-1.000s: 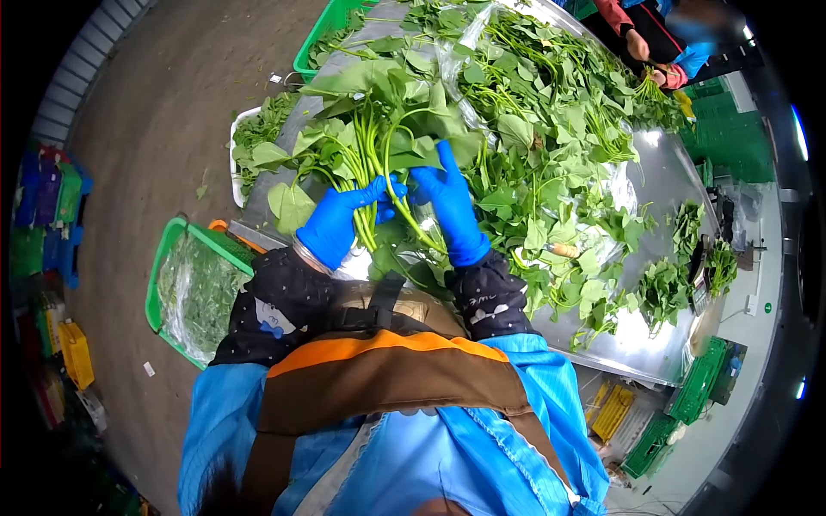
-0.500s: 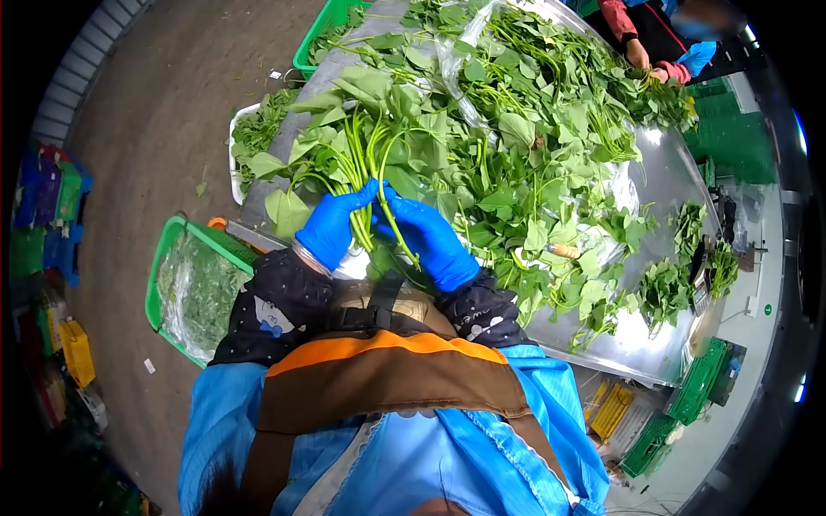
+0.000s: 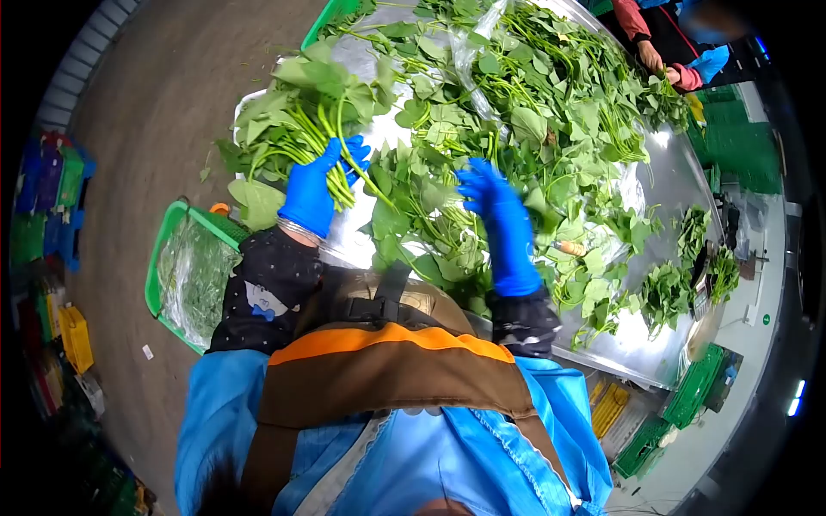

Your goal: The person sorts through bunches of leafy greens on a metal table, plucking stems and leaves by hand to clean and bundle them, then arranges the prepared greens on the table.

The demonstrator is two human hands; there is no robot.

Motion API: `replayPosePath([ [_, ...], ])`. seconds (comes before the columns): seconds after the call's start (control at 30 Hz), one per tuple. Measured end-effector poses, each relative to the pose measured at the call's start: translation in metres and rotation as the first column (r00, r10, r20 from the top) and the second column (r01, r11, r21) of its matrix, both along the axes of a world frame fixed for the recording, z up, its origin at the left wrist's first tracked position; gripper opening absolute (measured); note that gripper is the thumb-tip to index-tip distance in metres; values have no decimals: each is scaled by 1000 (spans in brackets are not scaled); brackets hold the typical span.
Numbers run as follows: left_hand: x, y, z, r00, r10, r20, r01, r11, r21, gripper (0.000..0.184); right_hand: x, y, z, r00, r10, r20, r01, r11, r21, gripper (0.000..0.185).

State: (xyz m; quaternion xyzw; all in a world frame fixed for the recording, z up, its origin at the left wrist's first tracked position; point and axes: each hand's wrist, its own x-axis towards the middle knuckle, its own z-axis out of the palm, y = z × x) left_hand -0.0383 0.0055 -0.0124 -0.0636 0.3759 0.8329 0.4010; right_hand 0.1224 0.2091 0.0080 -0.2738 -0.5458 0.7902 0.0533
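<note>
The left hand (image 3: 311,191) is closed around a bunch of leafy green stems (image 3: 297,133), positioned over the left edge of the metal surface (image 3: 348,241). The right hand (image 3: 497,206) — fingers loosely spread, no stem visible in its grasp — is at the leafy pile (image 3: 533,129). Caution: a slack left grip could shed outer stems (one juts out sideways); overtightening could bruise them.

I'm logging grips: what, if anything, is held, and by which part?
The left hand holds a bunch of leafy greens by its stems; the right hand appears empty.
</note>
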Motion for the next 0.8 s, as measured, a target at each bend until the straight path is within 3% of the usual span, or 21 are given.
replayPosePath([
  [0.03,6,3,-5,1000,-10,-28,10,1000,-8,39,3,-27,2,981,120,-151,-67,947,315,46],
  [0.1,23,14,7,1000,6,2,-6,1000,-24,39,-6,-68,-5,983,170,-64,-109,832,544,43],
  [0.13,26,16,4,999,-39,-16,38,999,-12,39,-11,-82,-15,980,194,51,-196,872,449,30],
  [0.17,32,18,5,999,-41,-19,40,998,-48,37,-9,-86,-19,957,280,70,-289,929,231,21],
  [0.23,40,19,7,997,-69,32,70,997,-34,33,-7,-82,-16,903,415,108,-422,905,57,25],
  [0.33,38,12,0,961,-219,169,180,959,218,32,-2,-78,-23,908,398,-128,-412,905,-108,20],
  [0.37,37,8,-3,941,-269,206,200,932,302,32,0,-74,-27,947,308,-92,-296,947,124,20],
  [0.4,34,7,-4,951,-207,230,154,962,226,31,3,-68,-31,975,207,-79,-167,921,351,19],
  [0.43,25,3,-9,973,-157,167,110,960,259,30,9,-61,-34,990,105,-90,-38,829,558,19],
  [0.5,7,-6,-4,998,50,-33,-44,987,157,29,30,-32,-40,977,-37,210,-137,647,750,22],
  [0.53,0,-9,1,994,100,-49,-93,988,126,28,36,-31,-34,954,-66,294,-223,502,836,20],
  [0.63,-9,-14,2,989,134,-57,-126,985,119,28,46,-36,-56,950,13,313,-312,121,942,19],
  [0.67,-6,-8,8,989,144,-31,-139,982,124,28,45,-36,-61,916,28,399,-399,158,903,19],
  [0.73,-3,-6,7,991,134,-17,-131,983,132,31,42,-24,-63,967,-40,252,-180,593,785,19],
  [0.8,-2,-8,4,990,139,12,-139,988,70,29,35,-11,-26,982,-112,149,42,912,408,20],
])
